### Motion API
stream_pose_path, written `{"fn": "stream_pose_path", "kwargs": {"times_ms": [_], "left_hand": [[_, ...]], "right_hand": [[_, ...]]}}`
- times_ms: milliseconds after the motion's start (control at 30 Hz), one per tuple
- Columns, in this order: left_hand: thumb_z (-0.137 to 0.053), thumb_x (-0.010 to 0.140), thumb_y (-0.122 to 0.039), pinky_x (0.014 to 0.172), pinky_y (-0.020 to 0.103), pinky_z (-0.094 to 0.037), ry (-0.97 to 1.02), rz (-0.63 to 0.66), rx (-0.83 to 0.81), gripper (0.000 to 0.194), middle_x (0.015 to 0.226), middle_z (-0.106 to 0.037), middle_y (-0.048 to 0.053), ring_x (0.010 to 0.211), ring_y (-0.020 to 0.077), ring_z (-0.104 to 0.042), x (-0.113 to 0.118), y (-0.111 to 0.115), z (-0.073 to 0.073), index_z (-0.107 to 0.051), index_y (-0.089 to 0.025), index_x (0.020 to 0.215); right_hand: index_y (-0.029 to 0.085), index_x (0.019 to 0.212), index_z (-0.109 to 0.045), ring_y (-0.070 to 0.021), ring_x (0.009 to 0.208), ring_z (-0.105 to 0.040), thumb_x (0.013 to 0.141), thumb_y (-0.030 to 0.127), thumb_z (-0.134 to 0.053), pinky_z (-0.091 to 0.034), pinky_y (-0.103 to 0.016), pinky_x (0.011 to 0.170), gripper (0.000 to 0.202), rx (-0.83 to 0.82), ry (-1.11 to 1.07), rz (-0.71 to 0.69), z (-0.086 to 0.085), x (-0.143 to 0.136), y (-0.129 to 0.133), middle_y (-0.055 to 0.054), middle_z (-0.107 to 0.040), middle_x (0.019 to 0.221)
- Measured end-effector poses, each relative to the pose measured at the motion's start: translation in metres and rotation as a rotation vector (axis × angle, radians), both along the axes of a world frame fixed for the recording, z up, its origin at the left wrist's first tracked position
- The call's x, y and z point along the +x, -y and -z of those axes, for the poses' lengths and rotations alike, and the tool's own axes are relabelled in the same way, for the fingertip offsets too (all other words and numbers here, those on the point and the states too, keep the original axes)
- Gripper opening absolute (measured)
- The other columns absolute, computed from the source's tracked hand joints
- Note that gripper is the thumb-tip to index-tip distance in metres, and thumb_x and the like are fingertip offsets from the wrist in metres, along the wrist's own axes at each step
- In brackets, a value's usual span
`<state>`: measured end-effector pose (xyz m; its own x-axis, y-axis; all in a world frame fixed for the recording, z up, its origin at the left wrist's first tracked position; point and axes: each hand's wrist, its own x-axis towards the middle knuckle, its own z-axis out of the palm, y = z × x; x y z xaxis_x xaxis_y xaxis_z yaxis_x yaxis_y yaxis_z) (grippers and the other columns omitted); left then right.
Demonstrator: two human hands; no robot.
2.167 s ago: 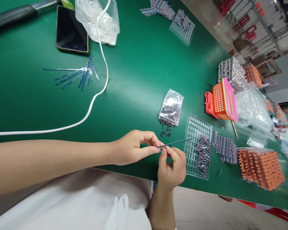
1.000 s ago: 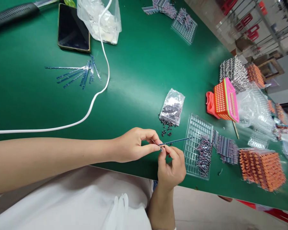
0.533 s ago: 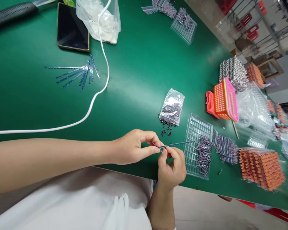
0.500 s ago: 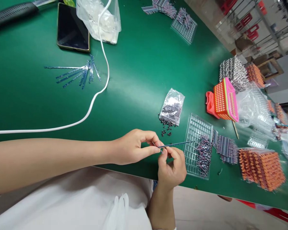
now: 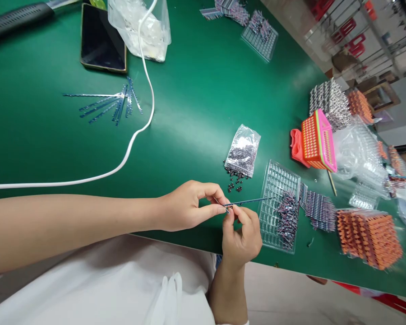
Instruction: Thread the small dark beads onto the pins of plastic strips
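Observation:
My left hand point(image 5: 192, 206) comes in from the left, thumb and forefinger pinched on a thin dark-blue strip point(image 5: 248, 201) that points right toward a clear compartment tray point(image 5: 270, 194). My right hand point(image 5: 242, 237) is closed just below, its fingertips meeting the left ones at a small dark bead point(image 5: 230, 206) and a short thin point. How the bead sits on them is too small to tell. Purplish slender pieces point(image 5: 287, 221) lie heaped in the tray. Above the hands, a clear zip bag point(image 5: 243, 151) holds dark beads, with loose beads point(image 5: 235, 180) spilled at its mouth.
A white cable point(image 5: 131, 140) curves over the green table near fanned blue strips point(image 5: 120, 101), a phone point(image 5: 103, 40) and a plastic bag point(image 5: 152, 36). To the right stand orange stacks point(image 5: 368, 239) and a pink-orange basket point(image 5: 318, 140). Another tray point(image 5: 265, 45) lies at the back.
Both hands have shifted up very slightly, and the blue strip's free end has moved a little to the left. Their pinching grips look the same.

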<state>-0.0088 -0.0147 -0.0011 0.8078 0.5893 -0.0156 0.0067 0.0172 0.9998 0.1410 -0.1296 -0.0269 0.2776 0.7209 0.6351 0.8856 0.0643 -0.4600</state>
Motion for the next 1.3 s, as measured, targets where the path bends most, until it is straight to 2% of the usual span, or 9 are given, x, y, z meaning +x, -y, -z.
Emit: {"fn": "stream_pose_path", "kwargs": {"times_ms": [233, 467, 667, 1133, 1300], "left_hand": [[-0.058, 0.092, -0.024, 0.082, 0.029, -0.054, 0.000, -0.002, 0.095, 0.013, 0.096, -0.076, 0.006, 0.090, 0.0169, -0.070, -0.0002, 0.0000, 0.0000, -0.068, -0.015, 0.093], [-0.058, 0.092, -0.024, 0.082, 0.028, -0.054, -0.001, 0.002, 0.098, 0.013, 0.098, -0.076, 0.006, 0.091, 0.0165, -0.071, -0.0006, 0.0000, -0.0002, -0.068, -0.016, 0.094], [-0.059, 0.092, -0.026, 0.083, 0.028, -0.054, -0.016, 0.012, 0.060, 0.012, 0.099, -0.076, 0.004, 0.092, 0.0162, -0.070, -0.0020, -0.0003, 0.0011, -0.068, -0.018, 0.095], [-0.063, 0.088, -0.032, 0.084, 0.034, -0.055, -0.027, -0.003, -0.232, 0.017, 0.096, -0.075, 0.007, 0.092, 0.0200, -0.070, 0.0024, -0.0007, -0.0015, -0.066, -0.015, 0.092], [-0.067, 0.085, -0.034, 0.084, 0.033, -0.054, -0.014, -0.038, -0.331, 0.018, 0.091, -0.074, 0.006, 0.090, 0.0196, -0.069, 0.0056, -0.0010, -0.0008, -0.065, -0.016, 0.087]], "right_hand": [[0.020, 0.099, -0.066, -0.0119, 0.074, -0.065, 0.084, 0.008, -0.070, -0.056, -0.025, 0.062, 0.020, 0.003, -0.012, -0.028, -0.0004, 0.0010, -0.0001, -0.002, -0.069, 0.086], [0.021, 0.100, -0.066, -0.0114, 0.073, -0.063, 0.084, 0.008, -0.071, -0.056, -0.025, 0.062, 0.021, 0.005, -0.077, -0.021, -0.0002, 0.0005, -0.0002, -0.002, -0.069, 0.087], [0.020, 0.100, -0.067, -0.0126, 0.075, -0.065, 0.084, 0.008, -0.071, -0.057, -0.027, 0.063, 0.020, 0.019, -0.021, -0.015, -0.0003, 0.0003, -0.0002, -0.002, -0.068, 0.085], [0.020, 0.097, -0.067, -0.0120, 0.073, -0.065, 0.085, 0.009, -0.068, -0.056, -0.025, 0.062, 0.017, 0.023, -0.059, -0.015, -0.0004, -0.0013, -0.0001, -0.001, -0.069, 0.084], [0.021, 0.096, -0.068, -0.0131, 0.072, -0.064, 0.086, 0.011, -0.066, -0.055, -0.027, 0.060, 0.014, 0.026, -0.190, -0.031, -0.0018, -0.0015, 0.0015, -0.001, -0.067, 0.082]]}}
